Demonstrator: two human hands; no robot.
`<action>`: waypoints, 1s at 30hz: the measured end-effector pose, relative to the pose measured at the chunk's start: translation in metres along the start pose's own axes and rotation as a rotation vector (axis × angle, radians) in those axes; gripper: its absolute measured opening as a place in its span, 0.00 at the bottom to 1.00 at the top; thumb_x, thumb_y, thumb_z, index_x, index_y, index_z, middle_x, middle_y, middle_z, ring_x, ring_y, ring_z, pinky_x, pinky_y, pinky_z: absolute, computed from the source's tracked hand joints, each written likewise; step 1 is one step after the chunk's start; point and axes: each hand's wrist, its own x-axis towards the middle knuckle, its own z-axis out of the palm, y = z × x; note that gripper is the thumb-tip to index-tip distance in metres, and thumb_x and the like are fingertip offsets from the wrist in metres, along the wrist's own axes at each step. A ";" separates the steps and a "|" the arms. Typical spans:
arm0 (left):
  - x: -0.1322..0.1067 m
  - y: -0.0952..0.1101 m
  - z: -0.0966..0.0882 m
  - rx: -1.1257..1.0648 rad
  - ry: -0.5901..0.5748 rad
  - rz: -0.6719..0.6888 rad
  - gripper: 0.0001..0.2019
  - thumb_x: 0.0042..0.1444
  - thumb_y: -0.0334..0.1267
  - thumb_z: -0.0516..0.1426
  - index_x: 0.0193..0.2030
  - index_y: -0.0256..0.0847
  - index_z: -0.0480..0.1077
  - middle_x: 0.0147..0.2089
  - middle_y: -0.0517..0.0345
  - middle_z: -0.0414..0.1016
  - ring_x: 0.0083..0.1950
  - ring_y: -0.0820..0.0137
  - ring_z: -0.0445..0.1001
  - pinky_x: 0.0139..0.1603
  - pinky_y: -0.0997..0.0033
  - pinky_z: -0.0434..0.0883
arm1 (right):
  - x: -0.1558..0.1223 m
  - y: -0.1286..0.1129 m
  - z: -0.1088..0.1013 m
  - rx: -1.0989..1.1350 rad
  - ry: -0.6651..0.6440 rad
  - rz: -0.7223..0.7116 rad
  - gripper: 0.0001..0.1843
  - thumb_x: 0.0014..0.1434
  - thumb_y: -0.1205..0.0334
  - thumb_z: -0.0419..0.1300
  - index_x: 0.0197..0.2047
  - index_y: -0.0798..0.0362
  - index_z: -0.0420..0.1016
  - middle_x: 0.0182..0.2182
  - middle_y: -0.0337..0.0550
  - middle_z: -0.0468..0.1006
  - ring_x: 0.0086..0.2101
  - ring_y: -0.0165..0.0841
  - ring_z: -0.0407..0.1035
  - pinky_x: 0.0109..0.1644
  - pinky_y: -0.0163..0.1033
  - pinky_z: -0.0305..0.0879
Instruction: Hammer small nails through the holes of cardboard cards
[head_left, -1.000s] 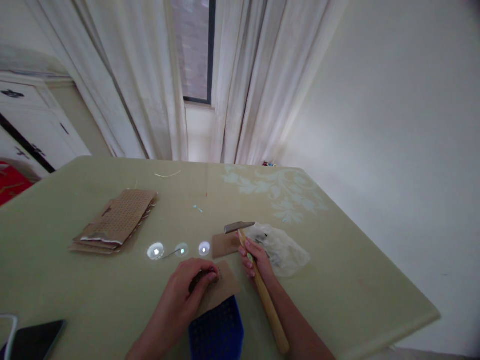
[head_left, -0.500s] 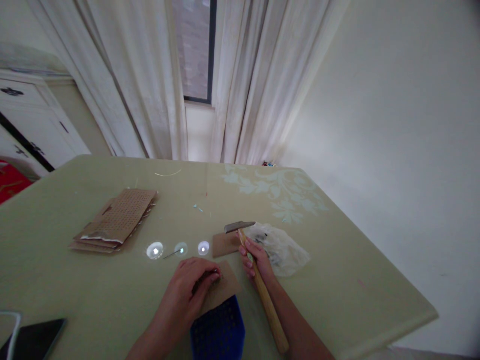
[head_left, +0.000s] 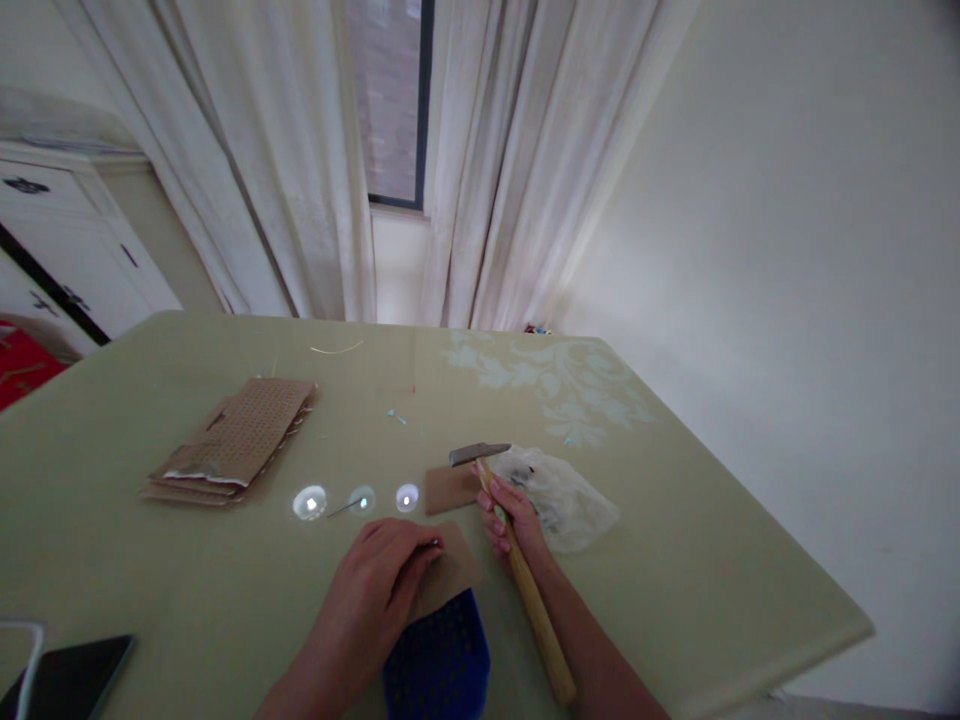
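My right hand point(head_left: 517, 520) grips a hammer point(head_left: 538, 625) by its wooden handle, close below the metal head, which points away from me. The fingers of my left hand point(head_left: 379, 575) are pinched together over a piece of brown cardboard point(head_left: 456, 565). A tiny glint shows at the fingertips, too small to name. Under the cardboard's near edge is a blue perforated plastic piece point(head_left: 439, 660). A second brown cardboard piece point(head_left: 448, 490) lies just beyond, left of the hammer head. Beside my right hand rests a clear plastic bag point(head_left: 574, 505) with small dark things inside.
A stack of punched cardboard sheets point(head_left: 244, 430) sits on the table point(head_left: 712, 560) at the left. A thin nail-like piece point(head_left: 345, 508) lies among light reflections. A dark flat device point(head_left: 75, 675) with a white cable is at the near left. Curtains point(head_left: 495, 150) hang behind.
The left fingers have shifted slightly, closing tighter over the cardboard, and the dark gap between thumb and fingers has narrowed. The right hand and hammer look nearly unmoved.
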 end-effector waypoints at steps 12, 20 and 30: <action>0.000 0.001 0.000 0.010 -0.011 0.013 0.09 0.74 0.39 0.57 0.45 0.49 0.79 0.39 0.59 0.87 0.39 0.63 0.84 0.47 0.64 0.77 | 0.000 0.001 0.000 0.000 0.002 -0.009 0.28 0.54 0.47 0.79 0.52 0.54 0.82 0.26 0.29 0.73 0.14 0.19 0.52 0.09 0.26 0.51; -0.001 0.002 0.000 0.012 0.040 0.044 0.07 0.73 0.38 0.58 0.45 0.49 0.79 0.39 0.61 0.88 0.39 0.64 0.85 0.47 0.65 0.77 | 0.001 0.002 -0.002 -0.008 -0.001 -0.008 0.29 0.53 0.46 0.80 0.52 0.54 0.82 0.27 0.30 0.73 0.14 0.20 0.53 0.09 0.26 0.51; -0.001 0.002 0.001 0.013 0.041 0.053 0.07 0.75 0.38 0.57 0.46 0.49 0.78 0.39 0.63 0.87 0.38 0.65 0.84 0.46 0.66 0.76 | 0.002 0.001 -0.002 -0.027 -0.006 -0.003 0.32 0.52 0.44 0.80 0.53 0.53 0.82 0.26 0.29 0.72 0.14 0.19 0.53 0.09 0.26 0.52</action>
